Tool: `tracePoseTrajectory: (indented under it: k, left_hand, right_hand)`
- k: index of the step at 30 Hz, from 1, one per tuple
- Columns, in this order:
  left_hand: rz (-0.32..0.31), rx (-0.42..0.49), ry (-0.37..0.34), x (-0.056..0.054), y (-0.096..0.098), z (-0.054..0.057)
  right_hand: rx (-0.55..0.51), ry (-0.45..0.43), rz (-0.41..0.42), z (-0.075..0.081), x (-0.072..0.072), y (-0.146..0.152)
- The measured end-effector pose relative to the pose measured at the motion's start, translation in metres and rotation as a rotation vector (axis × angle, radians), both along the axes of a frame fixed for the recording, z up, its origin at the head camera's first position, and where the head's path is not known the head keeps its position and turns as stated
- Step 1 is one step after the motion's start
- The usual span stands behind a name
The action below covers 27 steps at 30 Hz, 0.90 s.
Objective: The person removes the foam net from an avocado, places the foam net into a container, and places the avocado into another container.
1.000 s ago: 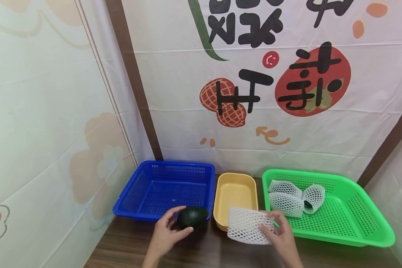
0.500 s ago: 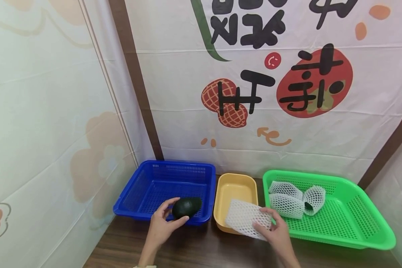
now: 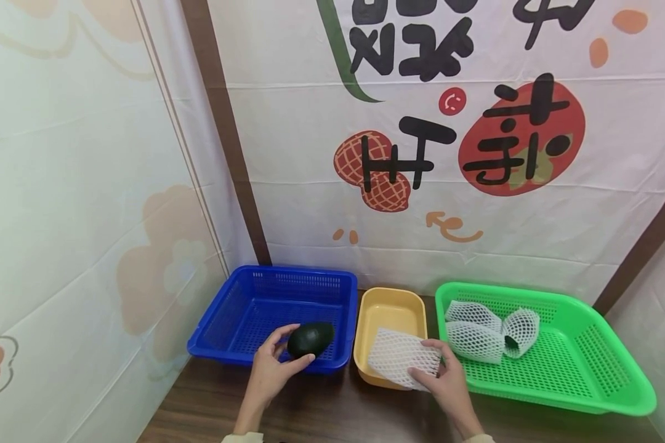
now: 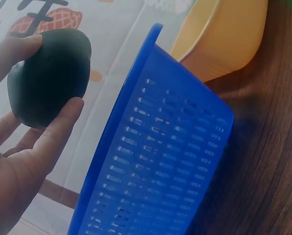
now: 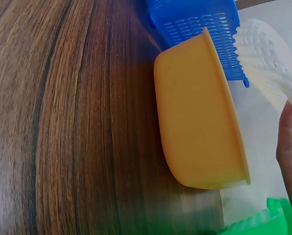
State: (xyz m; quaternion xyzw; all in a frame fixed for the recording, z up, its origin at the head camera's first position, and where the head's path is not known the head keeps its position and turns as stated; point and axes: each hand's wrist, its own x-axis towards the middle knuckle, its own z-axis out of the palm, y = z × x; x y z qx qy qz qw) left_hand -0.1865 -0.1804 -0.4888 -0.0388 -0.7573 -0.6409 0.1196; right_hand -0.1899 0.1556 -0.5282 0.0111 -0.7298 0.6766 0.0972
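My left hand [image 3: 270,368] holds a dark green avocado [image 3: 311,339] between thumb and fingers, above the near rim of the blue basket [image 3: 221,357]. In the left wrist view the avocado [image 4: 53,78] looks smooth, raised above the basket's rim. With thumb and fingers, my right hand [image 3: 449,383] pinches one end of a white foam net sleeve [image 3: 401,357]. The sleeve is flattened and hangs over the front of the yellow tray [image 3: 388,307]. From the right wrist, the sleeve [image 5: 265,54] appears above the tray's rim, with part of the hand cut off.
A green basket [image 3: 565,357] stands on the right, with several net-sleeved items [image 3: 473,339] at its left end; something dark shows inside one sleeve. Brown wooden table [image 3: 343,412] runs along the front. Printed cloth [image 3: 305,215] hangs behind the baskets and at both sides.
My left hand has moved the avocado left and forward, over the blue basket's rim. The right hand has shifted left and slightly forward with the net sleeve, which now covers more of the yellow tray.
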Motion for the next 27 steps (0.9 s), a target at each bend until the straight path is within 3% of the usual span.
tracePoseTrajectory:
  k: [11, 17, 21, 27]
  left_hand:
    - [0.02, -0.08, -0.029, -0.009, 0.004, 0.0]
    - [0.016, -0.114, -0.048, -0.012, 0.002, -0.003]
    - [0.022, -0.163, -0.016, -0.015, -0.001, -0.004]
    - [0.021, -0.214, 0.021, -0.018, -0.003, -0.008]
  right_hand:
    - [0.079, 0.004, -0.005, -0.005, -0.015, -0.007]
    - [0.244, 0.005, -0.061, -0.008, -0.023, -0.01]
    - [0.319, 0.008, -0.072, -0.013, -0.03, -0.01]
    - [0.33, 0.056, -0.049, -0.018, -0.034, -0.008]
